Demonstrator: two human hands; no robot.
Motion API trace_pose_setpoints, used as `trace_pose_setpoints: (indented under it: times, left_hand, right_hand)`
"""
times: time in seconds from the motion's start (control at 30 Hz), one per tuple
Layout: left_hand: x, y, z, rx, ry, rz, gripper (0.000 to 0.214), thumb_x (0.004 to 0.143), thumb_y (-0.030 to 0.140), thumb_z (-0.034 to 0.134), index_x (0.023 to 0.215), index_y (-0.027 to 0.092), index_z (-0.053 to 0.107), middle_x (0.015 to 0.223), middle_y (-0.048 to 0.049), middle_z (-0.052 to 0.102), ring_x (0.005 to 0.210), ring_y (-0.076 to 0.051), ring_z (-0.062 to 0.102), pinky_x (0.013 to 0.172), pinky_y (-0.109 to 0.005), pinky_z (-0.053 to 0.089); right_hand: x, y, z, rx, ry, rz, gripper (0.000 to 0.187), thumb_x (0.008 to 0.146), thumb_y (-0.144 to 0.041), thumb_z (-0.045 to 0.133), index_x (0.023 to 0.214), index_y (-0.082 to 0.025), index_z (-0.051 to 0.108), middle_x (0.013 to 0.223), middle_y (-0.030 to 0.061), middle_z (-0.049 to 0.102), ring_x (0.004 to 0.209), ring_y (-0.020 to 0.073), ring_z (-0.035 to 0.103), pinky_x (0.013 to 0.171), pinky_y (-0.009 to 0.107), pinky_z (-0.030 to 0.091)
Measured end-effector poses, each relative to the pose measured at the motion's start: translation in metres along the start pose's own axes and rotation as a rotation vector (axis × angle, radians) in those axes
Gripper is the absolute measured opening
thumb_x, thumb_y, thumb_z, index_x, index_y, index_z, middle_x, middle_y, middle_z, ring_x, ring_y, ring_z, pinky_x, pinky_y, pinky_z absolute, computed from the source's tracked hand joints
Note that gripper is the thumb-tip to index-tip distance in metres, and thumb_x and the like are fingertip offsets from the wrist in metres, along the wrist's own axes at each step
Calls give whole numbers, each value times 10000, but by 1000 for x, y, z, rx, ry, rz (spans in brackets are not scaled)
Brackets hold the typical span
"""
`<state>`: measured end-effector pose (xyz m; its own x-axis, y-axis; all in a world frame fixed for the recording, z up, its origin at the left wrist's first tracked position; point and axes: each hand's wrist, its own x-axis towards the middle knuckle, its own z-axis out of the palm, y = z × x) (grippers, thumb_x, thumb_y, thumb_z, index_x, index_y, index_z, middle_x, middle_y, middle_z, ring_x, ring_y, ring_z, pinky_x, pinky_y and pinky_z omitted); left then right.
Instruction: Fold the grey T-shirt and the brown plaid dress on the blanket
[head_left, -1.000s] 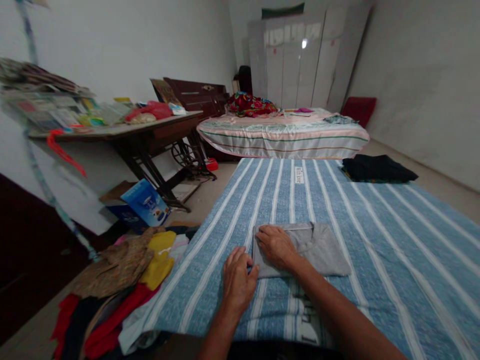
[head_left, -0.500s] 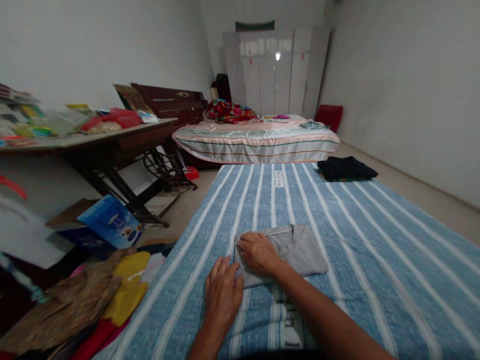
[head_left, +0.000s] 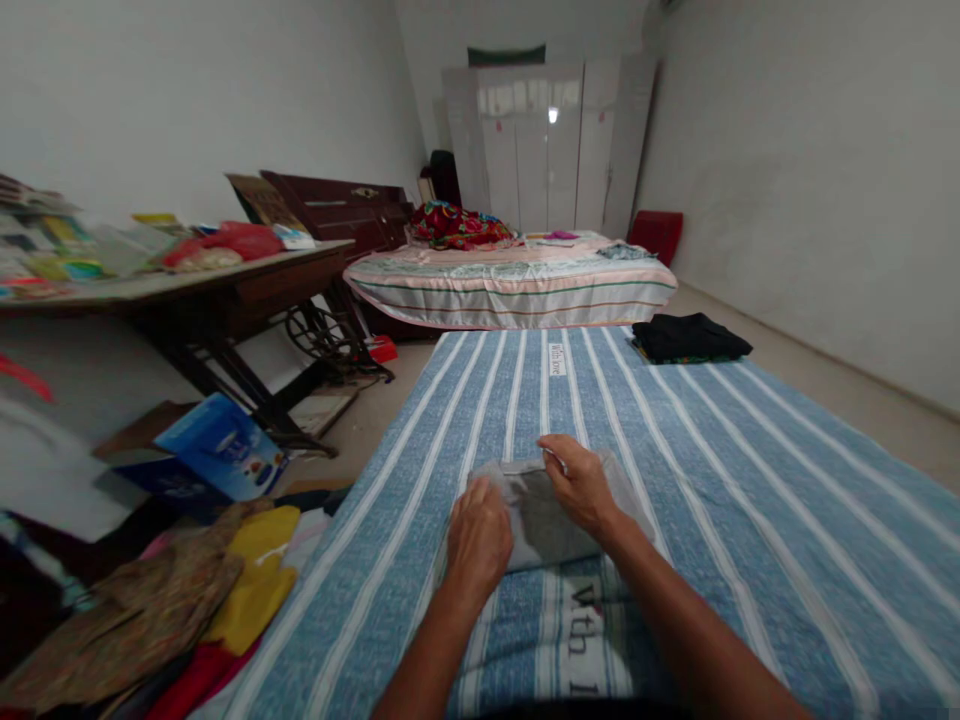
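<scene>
A folded grey shirt lies on the blue-and-white striped bed cover in front of me, its outline smeared by motion. My left hand is over the shirt's left end, its fingers curled downward and blurred; whether they grip the cloth cannot be made out. At the far edge, right of the middle, my right hand is closed, thumb and fingers pinched on the shirt. A darker grey patch of the cloth shows between the two hands.
Folded black clothing lies at the bed's far right. Heaped clothes, some brown and yellow, are at the left, near a blue box. A sewing-machine table stands behind them. Another bed is beyond the far edge.
My right hand has moved right and away from me, from the shirt's left part to its far edge. My left hand has moved right and slightly forward, onto the shirt's left end.
</scene>
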<state>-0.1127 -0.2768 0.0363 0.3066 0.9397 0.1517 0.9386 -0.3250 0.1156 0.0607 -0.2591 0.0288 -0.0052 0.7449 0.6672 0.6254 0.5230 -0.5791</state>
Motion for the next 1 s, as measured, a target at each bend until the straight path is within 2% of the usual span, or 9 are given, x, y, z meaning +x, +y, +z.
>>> trace_pose_setpoints:
  times: [0.17,0.27,0.37,0.5,0.63,1.0]
  left_hand:
    - [8,1,19,3,68,21,379,877,112,363,1211,84,542,1342,-168,510,1263,-244,459,1059,-396,372]
    - [10,0,23,0,77,15,377,894,144,358,1225,83,529,1374,-175,478,1293,-254,422,1066,-408,353]
    - [11,0,22,18,5,-12,419,916,200,337,1286,70,482,1428,-178,416,1339,-269,353,1079,-428,313]
    - [8,1,20,47,-103,-52,487,939,273,287,1386,103,379,1507,-141,292,1397,-257,231,1095,-451,250]
    - [5,2,18,69,-154,-71,516,941,300,258,1416,114,334,1531,-128,223,1415,-248,176,1101,-476,205]
    - [6,2,20,118,-127,-67,522,940,327,268,1416,128,351,1532,-110,218,1417,-259,168,1096,-480,210]
  right_hand:
    - [-26,23,-34,-51,137,84,239,868,-182,421,978,-195,633,919,72,674,864,184,635,799,330,506]
    - [-42,35,-40,-123,157,102,243,869,-181,417,986,-190,629,946,79,676,888,190,637,809,338,514]
    - [-54,45,-36,-196,152,98,262,876,-171,400,1016,-185,622,1010,96,671,970,199,622,867,358,503]
    - [-66,49,-29,-283,80,130,291,883,-170,386,1050,-178,624,1083,111,658,1048,205,593,933,377,479]
    - [-70,46,-27,-393,-21,194,331,874,-156,375,1081,-153,634,1166,129,625,1134,222,546,993,402,440]
    - [-65,41,-28,-585,-239,278,436,831,-101,395,1237,-101,553,1347,150,495,1280,255,404,1068,411,351]
